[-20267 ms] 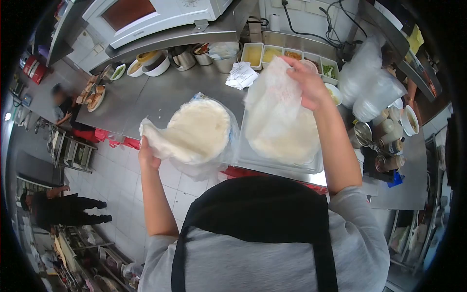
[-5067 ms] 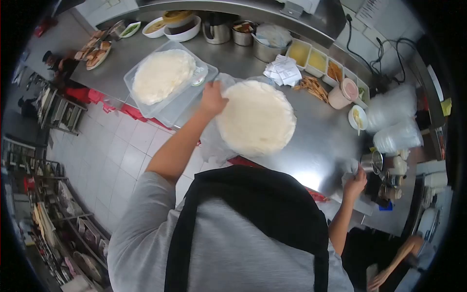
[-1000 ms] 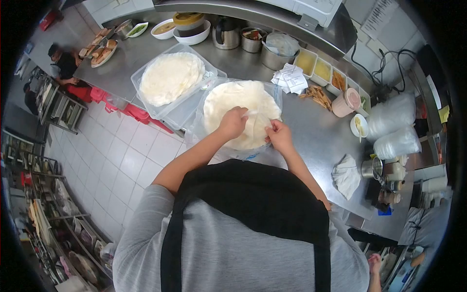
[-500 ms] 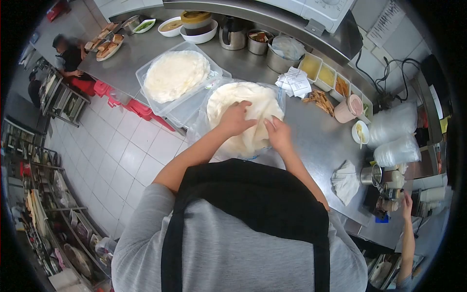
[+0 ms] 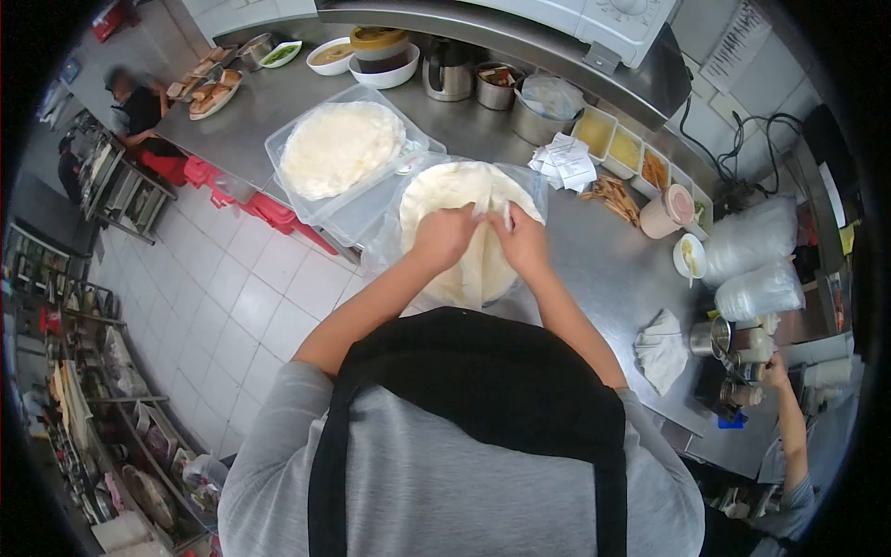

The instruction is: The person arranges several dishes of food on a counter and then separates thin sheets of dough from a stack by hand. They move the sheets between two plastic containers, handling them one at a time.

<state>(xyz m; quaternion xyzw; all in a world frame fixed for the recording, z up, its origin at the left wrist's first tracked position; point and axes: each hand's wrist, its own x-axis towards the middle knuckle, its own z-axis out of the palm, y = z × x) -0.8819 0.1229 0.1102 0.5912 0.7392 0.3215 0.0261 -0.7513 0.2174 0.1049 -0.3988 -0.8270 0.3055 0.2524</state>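
A pile of thin, pale round dough sheets (image 5: 434,187) lies in front of me on a clear plastic bag (image 5: 379,249). My left hand (image 5: 444,236) and my right hand (image 5: 523,241) are close together over its middle. Both have their fingers pinched on the top sheet, which is pulled up into a fold between them. Farther left, a second pile of pale round sheets (image 5: 342,150) rests in a clear plastic container (image 5: 278,153). Between the two piles lies a clear lid or tray (image 5: 357,212).
Along the back stand a lidded jar (image 5: 380,56) in a white bowl, a steel jug (image 5: 448,70) and several food tubs (image 5: 624,150). Paper slips (image 5: 564,161) lie right of the dough. A crumpled cloth (image 5: 662,351) is near a co-worker's hand (image 5: 776,369). Another person (image 5: 139,111) is far left.
My left hand has gone from spread fingers to a pinch and moved next to my right. The top sheet is now gathered upward between them. The co-worker's hand at right has shifted slightly.
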